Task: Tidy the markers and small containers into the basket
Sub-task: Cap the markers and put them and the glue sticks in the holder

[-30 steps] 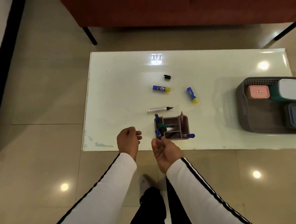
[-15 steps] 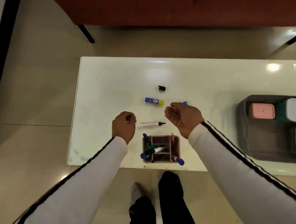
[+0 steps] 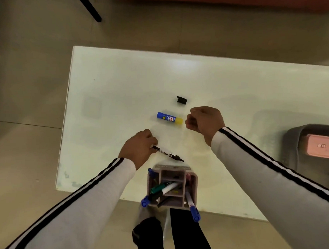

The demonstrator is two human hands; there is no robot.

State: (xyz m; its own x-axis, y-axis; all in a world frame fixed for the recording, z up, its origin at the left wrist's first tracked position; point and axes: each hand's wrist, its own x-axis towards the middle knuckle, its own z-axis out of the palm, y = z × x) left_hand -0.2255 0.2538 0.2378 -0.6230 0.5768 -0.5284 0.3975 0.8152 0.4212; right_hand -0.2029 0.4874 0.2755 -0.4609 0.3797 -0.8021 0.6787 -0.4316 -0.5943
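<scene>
My left hand (image 3: 139, 148) pinches the rear end of a white marker (image 3: 167, 155) whose bare black tip points at the mauve pen holder (image 3: 192, 187). The holder stands at the table's near edge with several markers in it. A blue and yellow glue stick (image 3: 169, 118) lies mid-table, and a black cap (image 3: 182, 100) lies just beyond it. My right hand (image 3: 205, 121) is a closed fist right of that glue stick, over the spot where a second glue stick lay; that stick is hidden. The grey basket (image 3: 291, 148) sits at the right edge.
A pink lidded box (image 3: 321, 146) sits inside the basket. The white table (image 3: 121, 88) has its left edge and near edge close to my arms. A black sofa leg (image 3: 89, 9) stands on the tiled floor beyond the table.
My left hand has moved onto the white marker and closed on it, and the marker now lies at an angle. My right hand has closed into a fist over the second glue stick.
</scene>
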